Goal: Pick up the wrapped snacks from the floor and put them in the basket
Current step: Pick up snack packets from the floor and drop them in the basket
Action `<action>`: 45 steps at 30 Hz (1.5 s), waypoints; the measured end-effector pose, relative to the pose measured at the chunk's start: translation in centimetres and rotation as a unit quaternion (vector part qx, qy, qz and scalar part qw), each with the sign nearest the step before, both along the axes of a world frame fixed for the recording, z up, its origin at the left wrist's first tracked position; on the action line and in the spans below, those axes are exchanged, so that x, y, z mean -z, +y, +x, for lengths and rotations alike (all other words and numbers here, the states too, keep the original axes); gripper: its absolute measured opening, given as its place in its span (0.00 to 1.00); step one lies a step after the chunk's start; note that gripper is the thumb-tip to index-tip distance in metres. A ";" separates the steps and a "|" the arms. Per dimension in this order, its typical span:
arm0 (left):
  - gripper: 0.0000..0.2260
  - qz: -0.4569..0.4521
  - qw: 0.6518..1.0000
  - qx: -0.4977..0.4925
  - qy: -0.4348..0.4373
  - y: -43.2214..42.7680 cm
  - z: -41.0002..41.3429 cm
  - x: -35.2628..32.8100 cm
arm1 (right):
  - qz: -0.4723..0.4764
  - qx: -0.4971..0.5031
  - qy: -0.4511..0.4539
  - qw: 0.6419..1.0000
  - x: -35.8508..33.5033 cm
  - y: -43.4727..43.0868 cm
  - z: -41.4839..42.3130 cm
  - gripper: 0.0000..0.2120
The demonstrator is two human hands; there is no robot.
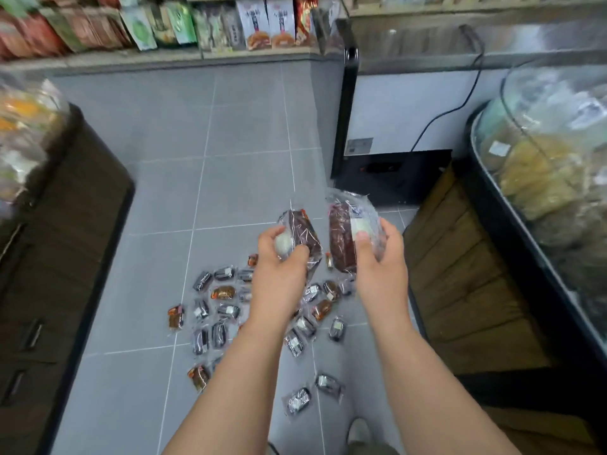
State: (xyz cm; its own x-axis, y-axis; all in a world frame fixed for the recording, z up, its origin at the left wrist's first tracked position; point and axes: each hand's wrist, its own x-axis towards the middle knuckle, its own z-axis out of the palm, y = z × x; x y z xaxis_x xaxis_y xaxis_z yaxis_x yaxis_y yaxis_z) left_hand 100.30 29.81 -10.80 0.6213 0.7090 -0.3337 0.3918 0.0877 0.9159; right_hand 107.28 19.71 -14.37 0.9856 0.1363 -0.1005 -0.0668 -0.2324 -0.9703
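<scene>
The left hand [279,254] grips a clear-wrapped dark snack [303,236] with curled fingers, and the right hand [382,254] holds a bigger wrapped dark snack [345,238] between thumb and fingers, both raised above the floor. Below them many small wrapped snacks [223,292] lie scattered on the grey tiled floor [230,178]. A white freezer cabinet [404,119] stands behind on the right, and dark wooden cabinets [65,241] stand on the left.
</scene>
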 end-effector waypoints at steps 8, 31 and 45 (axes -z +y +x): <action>0.18 0.022 0.998 0.044 -0.048 -2.9 0.5 -9.5 | 0.044 -0.007 -0.004 0.999 -9.1 -4.8 0.9 0.09; 0.17 0.015 0.898 0.429 -0.092 -12.1 -8.4 -12.1 | 0.022 0.384 -0.001 0.923 -11.0 -17.2 -18.1 0.16; 0.20 -0.029 0.725 0.685 -0.066 -32.1 -21.1 -11.6 | 0.031 0.646 -0.020 0.762 -12.1 -32.2 -39.8 0.13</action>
